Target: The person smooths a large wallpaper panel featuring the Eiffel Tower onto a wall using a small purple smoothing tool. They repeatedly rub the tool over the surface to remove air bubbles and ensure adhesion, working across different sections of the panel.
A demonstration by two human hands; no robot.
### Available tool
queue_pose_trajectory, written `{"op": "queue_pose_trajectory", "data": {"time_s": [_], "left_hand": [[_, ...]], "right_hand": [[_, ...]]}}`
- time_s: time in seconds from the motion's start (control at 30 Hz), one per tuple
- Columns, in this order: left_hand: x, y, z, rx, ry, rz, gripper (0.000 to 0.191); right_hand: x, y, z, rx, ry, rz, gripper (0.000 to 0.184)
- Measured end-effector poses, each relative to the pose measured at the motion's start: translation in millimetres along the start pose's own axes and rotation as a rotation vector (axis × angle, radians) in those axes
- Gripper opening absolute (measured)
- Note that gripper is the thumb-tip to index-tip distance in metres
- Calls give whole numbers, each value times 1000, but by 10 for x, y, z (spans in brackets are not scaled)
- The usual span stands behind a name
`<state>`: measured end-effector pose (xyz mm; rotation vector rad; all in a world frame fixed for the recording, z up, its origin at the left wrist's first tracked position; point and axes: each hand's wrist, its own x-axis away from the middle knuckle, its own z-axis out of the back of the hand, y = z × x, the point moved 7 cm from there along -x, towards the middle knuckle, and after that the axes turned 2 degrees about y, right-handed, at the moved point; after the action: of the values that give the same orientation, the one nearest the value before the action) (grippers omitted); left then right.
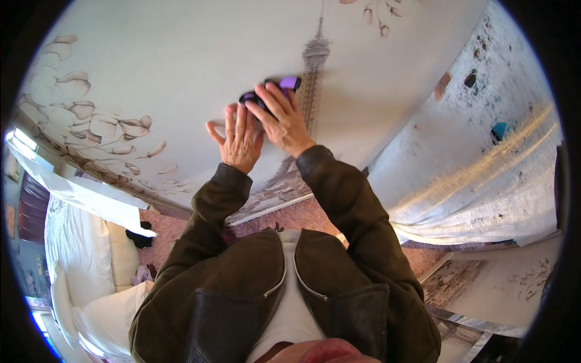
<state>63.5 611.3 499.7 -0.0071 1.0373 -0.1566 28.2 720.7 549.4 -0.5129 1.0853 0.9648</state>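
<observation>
A pale upright surface (pixel 204 59) printed with brown flowers and the Eiffel Tower (pixel 313 68) fills the space before me. My right hand (pixel 281 118) grips a purple-and-black handheld tool (pixel 289 83) and holds it to the surface, just left of the printed tower. The fingers cover much of the tool, so its exact kind is unclear. Just left of it, my left hand (pixel 240 138) lies flat on the surface with fingers spread. Its fingertips come close to the tool's left end; whether they touch it I cannot tell.
A whitish curtain with gold streaks (pixel 454 181) hangs at right. Below it sits another printed panel (pixel 508 281). Pink carpet (pixel 313 215) runs along the surface's lower edge. At left are a bed with white bedding (pixel 81 249) and a hanging white sheet (pixel 100 204).
</observation>
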Motion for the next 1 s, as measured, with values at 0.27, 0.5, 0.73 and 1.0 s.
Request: {"op": "queue_pose_trajectory", "data": {"time_s": [0.27, 0.5, 0.73, 1.0], "left_hand": [[-150, 510, -236, -30, -98, -125, 83], [-538, 899, -401, -65, -109, -107, 83], [-312, 1119, -557, -98, -238, -109, 90], [-519, 1501, -795, -168, -263, -84, 93]], "right_hand": [[413, 803, 445, 77, -6, -119, 49], [500, 1048, 583, -2, 88, -171, 50], [965, 1392, 694, 62, -104, -88, 52], [1103, 1770, 841, -38, 119, -291, 47]]}}
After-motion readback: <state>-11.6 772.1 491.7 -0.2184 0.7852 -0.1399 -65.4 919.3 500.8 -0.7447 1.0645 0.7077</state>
